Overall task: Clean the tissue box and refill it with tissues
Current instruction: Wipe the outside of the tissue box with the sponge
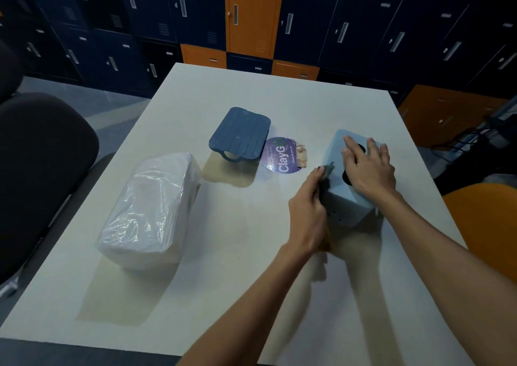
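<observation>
Two hands work on the light blue tissue box (334,152), which stands on the right side of the tabletop (251,281), well apart from the other items. The right hand (366,166) lies flat on the box's top face, fingers straight and spread, partly covering the dark oval slot (347,177). The left hand (307,211) is curled round a small teal cloth (326,171) and holds it against the box's left wall.

The step in hand looks like wiping that side wall. To do it well, the flat hand should press down firmly so the box cannot slide or tip away from the cloth. Long strokes along the wall, reaching the rounded corners, would serve best. The box looks like smooth, light plastic, so it would probably shift easily. A few small dots show low on its near face.

Its dark blue ribbed lid (239,133) lies separately at the centre, beside a round purple sticker (281,155). The plastic-wrapped tissue pack (151,211) waits unopened at the left.
</observation>
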Motion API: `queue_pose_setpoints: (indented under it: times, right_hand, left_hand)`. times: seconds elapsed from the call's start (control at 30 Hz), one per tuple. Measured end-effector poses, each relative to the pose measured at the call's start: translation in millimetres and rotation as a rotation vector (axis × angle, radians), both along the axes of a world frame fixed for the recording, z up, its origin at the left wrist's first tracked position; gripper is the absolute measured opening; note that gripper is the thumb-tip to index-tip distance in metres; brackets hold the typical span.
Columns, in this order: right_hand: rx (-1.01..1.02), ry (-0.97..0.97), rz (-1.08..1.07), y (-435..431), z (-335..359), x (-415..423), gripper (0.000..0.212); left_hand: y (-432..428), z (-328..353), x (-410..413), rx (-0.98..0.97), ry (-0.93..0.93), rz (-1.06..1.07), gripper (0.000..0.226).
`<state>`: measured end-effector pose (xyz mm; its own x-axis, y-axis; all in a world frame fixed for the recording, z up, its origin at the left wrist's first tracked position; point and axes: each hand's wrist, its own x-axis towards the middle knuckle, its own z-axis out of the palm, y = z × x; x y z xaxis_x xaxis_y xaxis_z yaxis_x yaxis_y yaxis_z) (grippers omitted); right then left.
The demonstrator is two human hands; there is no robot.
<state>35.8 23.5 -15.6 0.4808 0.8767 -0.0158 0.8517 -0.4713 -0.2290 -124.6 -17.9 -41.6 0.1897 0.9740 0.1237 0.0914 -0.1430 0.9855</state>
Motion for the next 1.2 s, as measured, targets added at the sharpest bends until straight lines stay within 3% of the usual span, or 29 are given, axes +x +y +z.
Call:
queue_pose_setpoints:
  times: [0.17,0.3,0.47,0.53,0.63,0.7,0.87,1.0,1.1,1.2]
  right_hand:
    - [0.006,0.009,0.002,-1,-2,0,0.049]
    - [0.018,0.036,-0.022,-1,0,-2,0.050]
    - [-0.051,-0.013,-0.085,0,8,-8,0.050]
    - [-0.049,-0.137,-0.063,5,18,-2,0.051]
    - [-0.023,-0.189,0.261,5,24,14,0.052]
    - [-0.060,-0.171,0.427,0,19,18,0.050]
    - [-0.025,-0.090,0.228,-6,9,21,0.047]
    - [-0.042,-0.183,0.069,-6,12,24,0.052]
    - [-0.015,-0.244,0.184,-5,14,34,0.054]
    - [-0.057,-0.096,0.240,-5,9,34,0.048]
  left_hand:
    - [-18,-29,-21,0.343,0.265,-0.178,0.081]
    - [-17,-48,-42,0.418,0.338,-0.274,0.079]
    - [-6,-25,-46,-0.035,0.010,0.093,0.042]
    - [15,-23,-48,-0.369,-0.087,0.190,0.034]
    - [35,-11,-54,-1.014,-0.537,0.162,0.039]
    - [36,0,-57,-1.111,-0.679,0.056,0.041]
    - [36,1,-55,-1.115,-0.640,-0.012,0.035]
    - [48,-5,-48,-0.996,-0.428,0.020,0.033]
    - [56,-4,-35,-0.799,-0.294,-0.010,0.026]
    - [59,-5,-13,-0.602,-0.213,-0.081,0.022]
